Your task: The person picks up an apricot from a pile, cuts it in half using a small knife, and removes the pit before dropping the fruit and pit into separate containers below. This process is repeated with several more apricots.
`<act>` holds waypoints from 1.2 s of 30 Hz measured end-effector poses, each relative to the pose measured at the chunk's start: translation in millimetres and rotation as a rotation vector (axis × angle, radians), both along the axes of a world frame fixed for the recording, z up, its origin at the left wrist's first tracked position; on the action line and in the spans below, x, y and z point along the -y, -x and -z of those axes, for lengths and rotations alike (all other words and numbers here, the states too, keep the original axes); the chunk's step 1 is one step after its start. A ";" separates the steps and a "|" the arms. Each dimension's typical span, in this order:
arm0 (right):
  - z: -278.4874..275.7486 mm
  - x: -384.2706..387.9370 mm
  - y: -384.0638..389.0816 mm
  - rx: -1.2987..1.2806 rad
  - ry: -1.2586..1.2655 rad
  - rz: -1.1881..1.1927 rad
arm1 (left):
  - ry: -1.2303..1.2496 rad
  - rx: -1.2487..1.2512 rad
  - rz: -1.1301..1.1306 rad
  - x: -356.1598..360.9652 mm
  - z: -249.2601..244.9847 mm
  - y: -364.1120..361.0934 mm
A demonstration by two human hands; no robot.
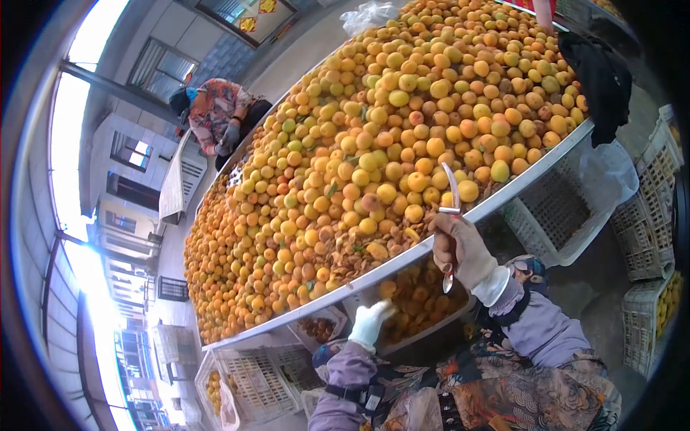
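Observation:
My right hand [463, 251], in a brownish work glove, is closed around a curved knife [451, 185]. Its narrow blade points up over the table edge, and a shiny rounded end shows below my fist, with bits of red at the handle. My left hand [369, 325], in a white glove, hovers by the near rim of the table over a crate of apricot pieces [420, 305]; its fingers are smeared by motion. Just past both hands lies a large heap of apricots [374, 158], with torn brown pieces [352, 255] along the near edge.
A metal rim [528, 172] borders the heap. White plastic crates stand at right [557, 215] and lower left [251, 381]. A dark cloth [596, 82] hangs over the right corner. Another person [219, 118] in a patterned top works at the far left side.

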State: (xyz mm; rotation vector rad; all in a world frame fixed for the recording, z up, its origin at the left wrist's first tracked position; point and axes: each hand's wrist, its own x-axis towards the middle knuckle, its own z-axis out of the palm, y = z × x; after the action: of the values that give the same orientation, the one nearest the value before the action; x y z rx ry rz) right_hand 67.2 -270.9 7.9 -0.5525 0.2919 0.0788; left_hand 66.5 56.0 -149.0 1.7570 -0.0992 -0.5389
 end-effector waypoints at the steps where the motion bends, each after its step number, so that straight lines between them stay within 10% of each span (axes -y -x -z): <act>1: 1.3 0.7 0.7 0.007 -0.024 0.034 | 0.141 -0.322 -0.312 46.6 -68.7 9.1; 8: 0.4 17.0 5.3 0.029 -0.116 0.022 | -0.071 0.077 -0.172 102.7 -155.7 21.3; 17: -5.1 32.1 18.9 0.052 -0.104 0.047 | -0.018 0.595 -0.045 183.2 -232.7 -129.5; 24: -10.1 75.7 49.7 0.022 -0.154 0.118 | -0.573 0.944 0.061 250.9 -237.8 -257.7; 36: 14.3 96.4 23.0 -0.216 -0.102 0.191 | -0.710 0.977 0.025 366.2 -171.4 -350.6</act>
State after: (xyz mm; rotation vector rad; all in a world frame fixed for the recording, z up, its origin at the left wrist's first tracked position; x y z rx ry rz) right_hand 44.2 -367.3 -6.4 -0.4133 0.5464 -0.0321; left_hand 417.0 -310.1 22.4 2.5794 -0.6760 0.3751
